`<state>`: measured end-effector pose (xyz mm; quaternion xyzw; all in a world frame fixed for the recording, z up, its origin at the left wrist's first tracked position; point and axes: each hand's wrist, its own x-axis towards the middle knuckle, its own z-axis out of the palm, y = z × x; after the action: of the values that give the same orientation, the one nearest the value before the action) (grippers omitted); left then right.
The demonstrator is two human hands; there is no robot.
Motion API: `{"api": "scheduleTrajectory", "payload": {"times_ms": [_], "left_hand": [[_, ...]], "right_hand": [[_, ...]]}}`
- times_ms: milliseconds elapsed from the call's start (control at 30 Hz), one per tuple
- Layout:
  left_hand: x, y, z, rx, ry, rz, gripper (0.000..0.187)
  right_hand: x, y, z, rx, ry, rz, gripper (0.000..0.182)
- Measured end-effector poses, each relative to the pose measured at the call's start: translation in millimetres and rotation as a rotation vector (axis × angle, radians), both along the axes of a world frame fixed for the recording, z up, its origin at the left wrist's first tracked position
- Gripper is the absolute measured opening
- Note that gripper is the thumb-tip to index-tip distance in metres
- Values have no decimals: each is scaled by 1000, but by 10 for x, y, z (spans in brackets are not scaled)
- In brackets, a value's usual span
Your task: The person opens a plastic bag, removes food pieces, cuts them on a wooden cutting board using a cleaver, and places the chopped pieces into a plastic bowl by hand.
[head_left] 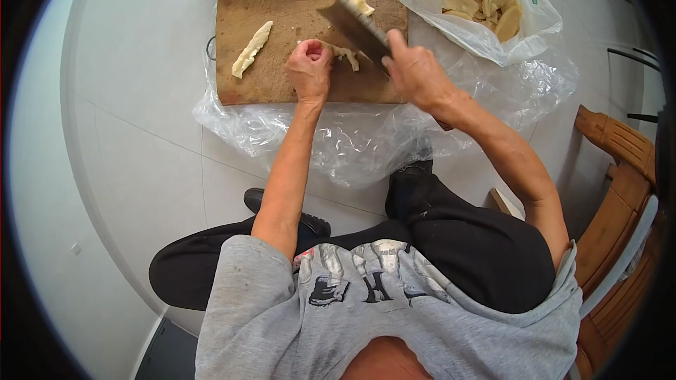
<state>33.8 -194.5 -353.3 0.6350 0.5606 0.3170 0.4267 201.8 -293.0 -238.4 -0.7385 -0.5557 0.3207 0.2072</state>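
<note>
A wooden cutting board (289, 3) lies on the floor before me. My right hand (417, 76) grips the handle of a cleaver (355, 30), its dark blade slanting up and left over the board. Near the board's middle, my left hand (309, 70) is closed with curled fingers at one end of a pale yellow strip of food (345, 55). The rest of that strip reaches right, toward the blade. Another long, knobbly pale strip (252, 49) rests on the board's left side. A small pale chunk (361, 5) sits behind the cleaver.
Clear plastic sheeting (338, 137) spreads under the board. At the right, a white plastic bag (486, 46) stands open with pale yellow slices (482, 1) inside. My bent legs (472, 250) are close to the board. A wooden chair (620, 204) stands to the right.
</note>
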Motion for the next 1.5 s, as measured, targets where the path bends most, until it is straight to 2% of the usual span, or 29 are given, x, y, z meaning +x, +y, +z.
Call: {"api": "scheduleTrajectory", "payload": {"times_ms": [67, 167, 267, 367, 400, 500, 533, 633, 667, 767, 800, 900, 1000, 1100, 1200, 1300, 1333, 1433, 1500], "left_hand": [[49, 0, 77, -10, -8, 11, 15], [8, 20, 276, -223, -290, -17, 20], [-78, 121, 449, -180, -166, -103, 23], [19, 204, 643, -225, -298, -38, 23], [53, 258, 629, -431, -569, -45, 29], [117, 341, 681, -811, -940, -128, 44], [73, 363, 670, -632, -661, -244, 49], [-60, 300, 661, 156, 271, -468, 56], [-31, 271, 584, 457, 349, -570, 63], [42, 352, 452, 480, 489, -703, 72], [56, 432, 447, 367, 493, -763, 79], [77, 527, 451, 269, 449, -874, 75], [233, 607, 518, 161, 405, -827, 71], [304, 662, 460, 504, 460, -830, 69], [432, 645, 486, 567, 336, -771, 50], [610, 534, 281, 242, 108, -563, 28], [664, 518, 226, 391, 67, -493, 20], [696, 543, 129, 425, 123, -447, 20], [701, 517, 129, 348, 127, -391, 21]], "right_hand": [[103, -37, -42, 67, 51, 43, 18], [143, -106, 19, 144, 124, 21, 20], [137, -144, 152, 235, 160, -2, 20], [249, -153, 155, 292, 268, -16, 19], [247, -159, 143, 297, 331, -19, 19], [232, -170, 249, -16, 681, -185, 20], [240, -187, 301, -43, 663, -212, 22], [340, -274, 109, 271, 194, -191, 21], [399, -263, 72, 266, 148, -192, 19], [489, -188, 30, 153, 70, -190, 18], [499, -163, 37, 127, 65, -182, 18], [511, -123, 24, 153, 62, -155, 19], [492, -104, -10, 122, 93, -144, 19], [465, -152, -1, 123, 130, -154, 20], [470, -191, 8, 117, 120, -152, 20], [485, -195, 0, 147, 74, -128, 20], [477, -197, 16, 154, 49, -128, 20], [455, -180, 105, 153, 2, -113, 20], [459, -131, 134, 135, 7, -85, 20]]}}
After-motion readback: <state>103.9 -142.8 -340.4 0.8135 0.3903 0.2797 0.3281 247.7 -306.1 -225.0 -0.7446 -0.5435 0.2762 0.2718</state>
